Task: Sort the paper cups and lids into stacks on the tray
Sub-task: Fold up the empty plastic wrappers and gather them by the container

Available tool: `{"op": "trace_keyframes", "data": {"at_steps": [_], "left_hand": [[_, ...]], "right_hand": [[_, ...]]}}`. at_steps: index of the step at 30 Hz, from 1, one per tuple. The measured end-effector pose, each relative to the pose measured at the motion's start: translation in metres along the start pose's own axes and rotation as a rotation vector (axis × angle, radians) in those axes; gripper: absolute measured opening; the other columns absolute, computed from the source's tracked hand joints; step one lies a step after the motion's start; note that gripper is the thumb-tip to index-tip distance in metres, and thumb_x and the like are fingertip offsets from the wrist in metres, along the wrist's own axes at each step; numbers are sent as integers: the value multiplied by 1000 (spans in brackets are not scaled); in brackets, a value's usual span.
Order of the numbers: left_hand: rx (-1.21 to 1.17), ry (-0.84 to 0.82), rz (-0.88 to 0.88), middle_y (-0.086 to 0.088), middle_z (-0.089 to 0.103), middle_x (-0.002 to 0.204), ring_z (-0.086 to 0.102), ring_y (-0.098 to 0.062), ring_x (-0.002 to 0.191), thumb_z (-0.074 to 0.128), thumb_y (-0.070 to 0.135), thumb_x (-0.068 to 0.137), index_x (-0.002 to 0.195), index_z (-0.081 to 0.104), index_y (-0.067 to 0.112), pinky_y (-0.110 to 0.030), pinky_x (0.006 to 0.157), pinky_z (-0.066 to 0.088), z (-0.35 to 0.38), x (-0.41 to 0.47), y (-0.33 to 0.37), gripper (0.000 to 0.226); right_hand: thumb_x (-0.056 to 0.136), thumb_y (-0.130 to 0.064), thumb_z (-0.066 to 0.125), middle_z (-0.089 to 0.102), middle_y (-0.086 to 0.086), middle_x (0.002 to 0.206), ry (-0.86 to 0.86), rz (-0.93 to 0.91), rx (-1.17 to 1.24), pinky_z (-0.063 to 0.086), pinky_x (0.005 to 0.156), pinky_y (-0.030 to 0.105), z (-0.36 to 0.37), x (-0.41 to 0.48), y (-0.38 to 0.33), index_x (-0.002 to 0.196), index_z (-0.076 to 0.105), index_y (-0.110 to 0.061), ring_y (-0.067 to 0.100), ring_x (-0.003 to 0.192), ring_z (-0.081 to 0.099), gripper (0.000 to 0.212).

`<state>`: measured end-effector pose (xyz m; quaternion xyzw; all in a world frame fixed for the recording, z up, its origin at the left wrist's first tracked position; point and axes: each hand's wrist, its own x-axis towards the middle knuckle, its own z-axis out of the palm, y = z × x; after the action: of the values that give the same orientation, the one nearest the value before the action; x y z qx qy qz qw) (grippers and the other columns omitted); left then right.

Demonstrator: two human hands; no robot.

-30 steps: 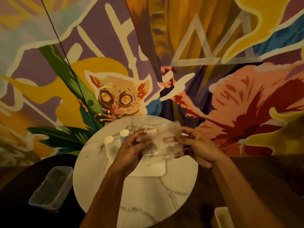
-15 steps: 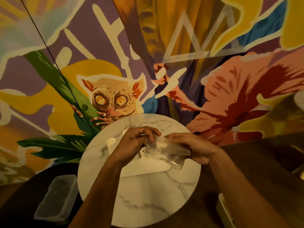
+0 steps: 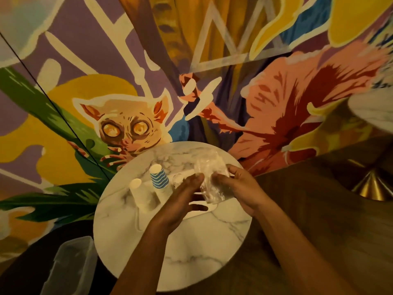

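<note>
At frame centre the right hand (image 3: 236, 188) grips a clear crinkled plastic sleeve (image 3: 209, 173), probably holding lids, above the white tray (image 3: 197, 213). The left hand (image 3: 182, 199), fingers straight, steadies it, I judge for emptying.

The flat white tray (image 3: 202, 212) is mostly hidden under the left hand (image 3: 180, 199). The crinkly clear plastic wrap (image 3: 209, 182) in the right hand (image 3: 236, 188) is too blurry to show what is inside. The see-through plastic box (image 3: 70, 265), low on the left, is cut off by the bottom edge.
</note>
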<state>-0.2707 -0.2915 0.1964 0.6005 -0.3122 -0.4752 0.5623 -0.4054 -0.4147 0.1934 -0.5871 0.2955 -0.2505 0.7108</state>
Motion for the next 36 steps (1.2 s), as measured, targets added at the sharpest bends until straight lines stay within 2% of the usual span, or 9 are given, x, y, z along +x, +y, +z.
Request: {"op": "trace_keyframes", "data": {"at_steps": [4,13,16,20,24,26,29,32,36], "left_hand": [[141,-69,38,11,73,119,71,-18,105,63,52,90,127,60,42,-41,83,60,33,17,2,39],[6,-115,140,-11,69,124,68,-29,96,58,15,101,138,54,30,-35,65,55,95,74,-3,40],[-47,-116,172,-13,69,115,64,-23,83,60,15,95,129,64,22,-33,63,55,126,95,0,34],[-79,-171,194,-10,72,104,63,-24,70,56,3,90,100,80,19,-33,66,56,168,121,4,30],[167,-116,214,-2,75,97,71,-19,85,48,-19,91,86,82,20,-33,74,59,202,155,-5,52],[296,-110,223,0,75,100,70,-16,94,50,-20,91,92,80,18,-33,79,58,219,172,-14,49],[351,-106,203,2,75,103,70,-18,100,52,-17,91,99,78,12,-32,82,55,244,188,-30,40],[193,-179,96,-10,73,115,68,-25,110,54,-4,93,113,72,3,-31,87,55,266,201,-47,28],[-120,-195,-186,-5,69,128,67,-27,117,64,29,91,137,56,18,-46,97,56,298,227,-73,47]], "right_hand": [[96,-11,67,77,6,112,23,35,12,56,99,42,-27,-1,3,119,71,-14,27,109,72,23],[86,-13,68,66,16,133,-124,139,221,47,104,58,-135,6,-6,135,62,-14,37,121,63,49],[89,-2,63,67,20,124,-112,151,294,57,91,46,-174,16,-13,130,64,-4,34,112,66,41],[98,7,42,66,14,96,-69,164,305,54,55,21,-221,30,-21,83,76,-10,19,79,62,41],[100,-16,47,70,13,103,-83,207,300,56,77,35,-272,39,-26,87,77,-10,29,96,62,32],[100,-25,57,72,14,117,-96,240,209,56,90,45,-298,43,-22,107,75,-11,30,108,67,24],[94,-14,67,72,16,123,-250,322,80,63,77,36,-335,45,-11,128,66,-11,31,105,72,34],[92,-3,67,72,21,118,-235,344,65,61,68,25,-371,46,9,129,66,-5,28,95,72,37],[89,6,68,76,11,93,-42,303,72,60,62,23,-405,50,44,117,69,0,21,80,72,29]]}}
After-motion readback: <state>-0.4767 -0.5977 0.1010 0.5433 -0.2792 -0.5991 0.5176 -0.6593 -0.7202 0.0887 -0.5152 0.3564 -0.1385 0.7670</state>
